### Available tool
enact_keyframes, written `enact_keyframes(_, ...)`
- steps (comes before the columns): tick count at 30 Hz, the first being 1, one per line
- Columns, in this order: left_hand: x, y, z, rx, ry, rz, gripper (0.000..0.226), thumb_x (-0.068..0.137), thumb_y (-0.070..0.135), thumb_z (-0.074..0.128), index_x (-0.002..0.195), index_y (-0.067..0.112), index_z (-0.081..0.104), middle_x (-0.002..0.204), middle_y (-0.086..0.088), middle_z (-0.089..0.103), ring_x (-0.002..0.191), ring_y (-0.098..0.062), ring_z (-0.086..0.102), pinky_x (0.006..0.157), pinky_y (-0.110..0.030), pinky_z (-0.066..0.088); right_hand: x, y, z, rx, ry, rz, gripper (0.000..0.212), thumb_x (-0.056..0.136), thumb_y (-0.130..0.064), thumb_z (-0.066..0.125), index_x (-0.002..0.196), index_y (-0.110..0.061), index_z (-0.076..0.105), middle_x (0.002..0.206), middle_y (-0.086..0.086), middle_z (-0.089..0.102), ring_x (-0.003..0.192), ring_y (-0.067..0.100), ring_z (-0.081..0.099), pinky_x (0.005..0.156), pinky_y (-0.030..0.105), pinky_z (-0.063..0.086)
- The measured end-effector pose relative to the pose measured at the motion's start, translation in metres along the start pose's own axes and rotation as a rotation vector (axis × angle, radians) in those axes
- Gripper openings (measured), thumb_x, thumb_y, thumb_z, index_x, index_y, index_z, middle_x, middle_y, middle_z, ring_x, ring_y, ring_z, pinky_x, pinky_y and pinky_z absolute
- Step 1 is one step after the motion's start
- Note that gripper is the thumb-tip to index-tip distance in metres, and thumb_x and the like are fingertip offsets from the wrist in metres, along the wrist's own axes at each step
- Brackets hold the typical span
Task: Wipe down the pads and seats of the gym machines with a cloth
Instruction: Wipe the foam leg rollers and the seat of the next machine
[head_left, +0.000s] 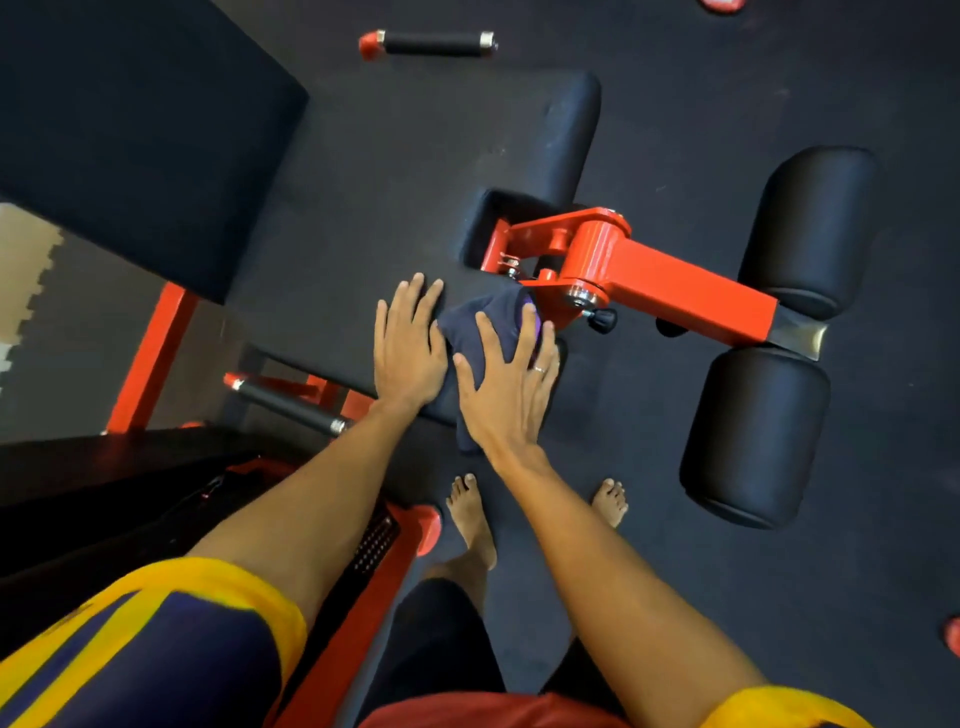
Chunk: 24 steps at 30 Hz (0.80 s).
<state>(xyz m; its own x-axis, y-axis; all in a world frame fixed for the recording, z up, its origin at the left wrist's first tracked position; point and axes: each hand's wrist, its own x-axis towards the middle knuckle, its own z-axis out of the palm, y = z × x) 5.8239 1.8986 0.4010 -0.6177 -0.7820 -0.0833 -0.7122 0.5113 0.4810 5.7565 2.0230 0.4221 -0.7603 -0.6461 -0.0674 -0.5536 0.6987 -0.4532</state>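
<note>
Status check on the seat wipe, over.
Left hand flat on seat pad. Right hand presses navy cloth at pad's front edge. Red roller arm close beside cloth.

No text, label, brand or number can be read here. The seat (363, 197), the orange arm (685, 291) and the roller pads (810, 228) show plain surfaces with no legible marking. The left sleeve (156, 649) bears only yellow stripes, no letters.
</note>
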Motion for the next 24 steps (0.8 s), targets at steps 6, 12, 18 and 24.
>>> enact_keyframes(6, -0.002, -0.004, 0.005, -0.014, 0.050, 0.008, 0.057, 0.097, 0.026, 0.032, 0.153, 0.021, 0.042, 0.163, -0.001, 0.033, 0.153, -0.017, 0.022, 0.126, -0.044, 0.012, 0.039, -0.013, 0.013, -0.028, -0.016, -0.138, 0.058, 0.101, -0.039, 0.039, 0.152, -0.013, 0.045, 0.167, 0.011, 0.027, 0.155, 0.031, 0.020, 0.127, 0.048, 0.016)
enact_keyframes(12, 0.000, -0.003, 0.010, 0.037, 0.074, 0.039, 0.054, 0.099, 0.024, 0.036, 0.153, 0.020, 0.041, 0.163, -0.002, 0.033, 0.153, -0.019, 0.023, 0.126, -0.045, 0.015, 0.065, -0.018, 0.009, 0.125, 0.087, 0.038, 0.054, 0.102, -0.037, 0.046, 0.151, -0.013, 0.047, 0.161, 0.012, 0.037, 0.150, 0.030, 0.030, 0.124, 0.046, 0.024)
enact_keyframes(18, 0.000, -0.006, 0.010, 0.036, 0.039, -0.001, 0.054, 0.101, 0.022, 0.042, 0.155, 0.025, 0.037, 0.165, 0.002, 0.029, 0.154, -0.013, 0.017, 0.127, -0.041, 0.010, 0.003, -0.015, 0.017, 0.074, 0.032, -0.103, 0.056, 0.099, -0.031, 0.052, 0.151, -0.013, 0.047, 0.163, 0.012, 0.035, 0.153, 0.027, 0.024, 0.125, 0.049, 0.023)
enact_keyframes(24, 0.000, -0.005, 0.010, 0.030, 0.077, 0.019, 0.055, 0.099, 0.023, 0.030, 0.149, 0.010, 0.046, 0.163, -0.002, 0.032, 0.153, -0.017, 0.024, 0.127, -0.043, 0.013, 0.078, -0.020, 0.017, 0.034, 0.038, -0.114, 0.055, 0.094, -0.023, 0.059, 0.147, -0.011, 0.052, 0.158, 0.012, 0.044, 0.148, 0.028, 0.036, 0.125, 0.044, 0.023)
